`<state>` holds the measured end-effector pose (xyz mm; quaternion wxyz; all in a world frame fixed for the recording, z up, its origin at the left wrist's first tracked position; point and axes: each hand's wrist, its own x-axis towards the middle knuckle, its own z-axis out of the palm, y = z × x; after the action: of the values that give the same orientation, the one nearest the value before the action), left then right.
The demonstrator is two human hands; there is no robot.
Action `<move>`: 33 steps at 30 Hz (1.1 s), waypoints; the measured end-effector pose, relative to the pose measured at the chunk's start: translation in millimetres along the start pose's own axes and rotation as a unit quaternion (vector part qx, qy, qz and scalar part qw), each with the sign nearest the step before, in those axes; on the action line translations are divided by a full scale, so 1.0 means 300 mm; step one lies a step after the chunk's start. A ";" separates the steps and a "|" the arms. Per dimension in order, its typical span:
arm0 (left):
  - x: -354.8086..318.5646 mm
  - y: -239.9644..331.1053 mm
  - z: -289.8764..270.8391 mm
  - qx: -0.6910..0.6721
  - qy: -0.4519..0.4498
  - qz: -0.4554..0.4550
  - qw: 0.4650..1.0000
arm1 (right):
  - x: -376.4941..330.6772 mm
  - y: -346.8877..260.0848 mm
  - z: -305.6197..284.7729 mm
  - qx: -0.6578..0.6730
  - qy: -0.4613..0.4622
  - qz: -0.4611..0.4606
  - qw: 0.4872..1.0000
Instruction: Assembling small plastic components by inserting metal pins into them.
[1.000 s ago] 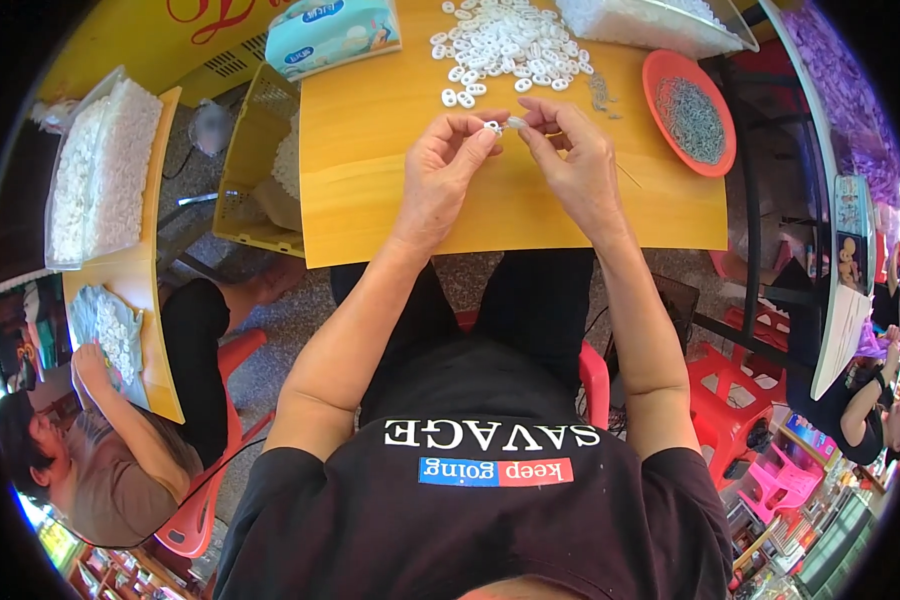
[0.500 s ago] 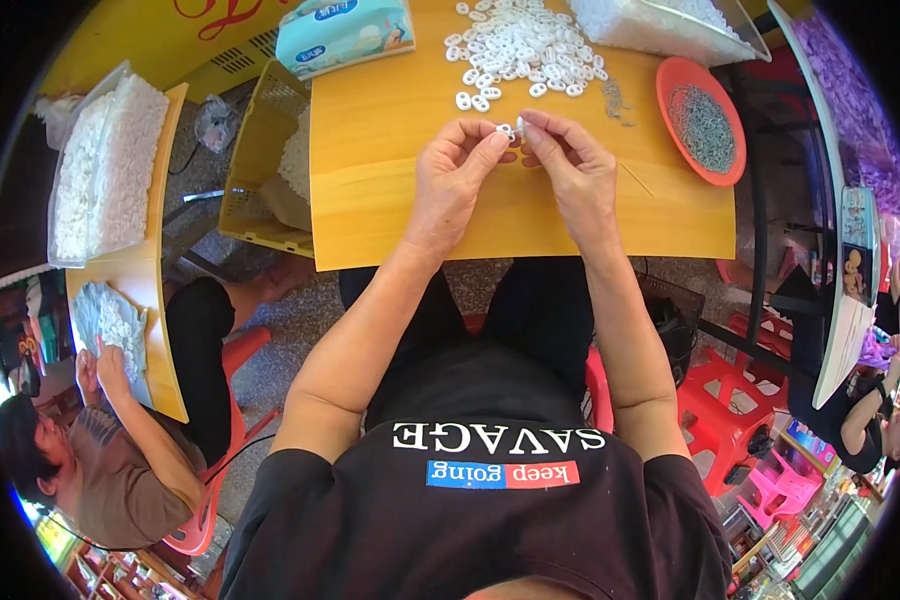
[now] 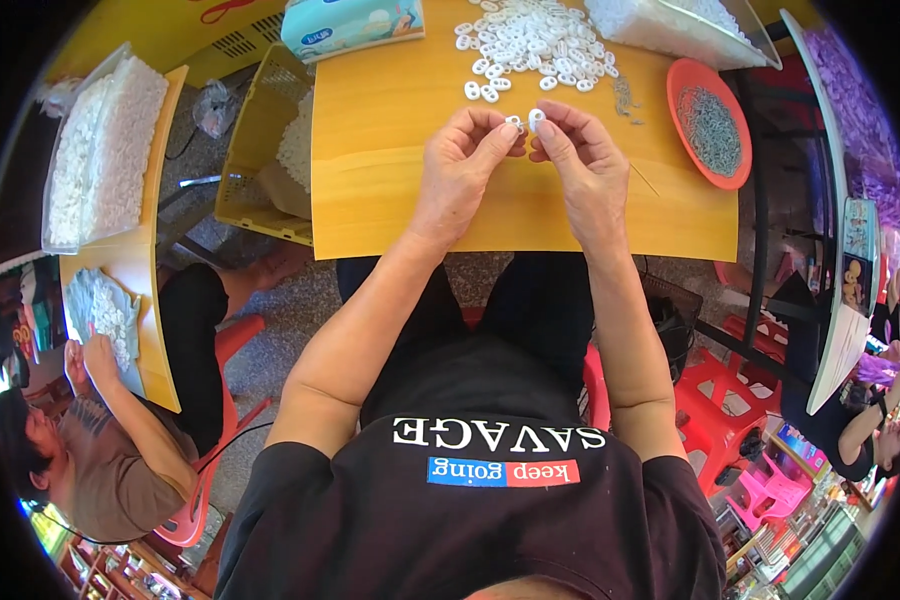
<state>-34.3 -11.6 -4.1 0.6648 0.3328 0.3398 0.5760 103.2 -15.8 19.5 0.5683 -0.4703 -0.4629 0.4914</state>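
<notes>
Both my hands are raised close together over the yellow table (image 3: 410, 215). My left hand (image 3: 460, 170) pinches a small white plastic piece (image 3: 513, 122) between thumb and index finger. My right hand (image 3: 588, 165) pinches a white oval plastic piece (image 3: 536, 117), its face with a hole partly showing above the thumb. A narrow gap lies between the two pieces; whether something thin joins them is too small to tell. Just beyond my hands spreads a pile of white oval two-hole pieces (image 3: 540, 45). Small metal parts (image 3: 624, 96) lie right of that pile.
An orange-red bowl (image 3: 674, 90) of small metal parts stands at the table's right. A thin stick (image 3: 645, 179) lies near my right hand. A tissue pack (image 3: 355, 28) and a clear bin (image 3: 670, 30) stand at the back. At left, another person (image 3: 120, 450) works at a table.
The white oval piece in my right hand has turned to show more of its face and stands a little apart from the left one. Both hands keep their pinch.
</notes>
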 end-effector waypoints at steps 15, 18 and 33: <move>-0.005 0.006 -0.002 0.048 -0.004 0.008 0.999 | -0.009 -0.009 0.022 -0.176 -0.001 -0.111 0.978; -0.005 -0.003 -0.015 0.051 -0.017 0.007 0.999 | -0.014 0.005 0.022 -0.147 -0.011 -0.099 0.984; -0.058 0.037 0.053 0.119 -0.040 0.070 0.990 | -0.027 -0.033 -0.015 0.138 -0.031 0.092 0.986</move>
<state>-28.8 -28.3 15.0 0.5915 0.4556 0.3548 0.5627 108.1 -24.9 28.3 0.5654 -0.4124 -0.3628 0.6153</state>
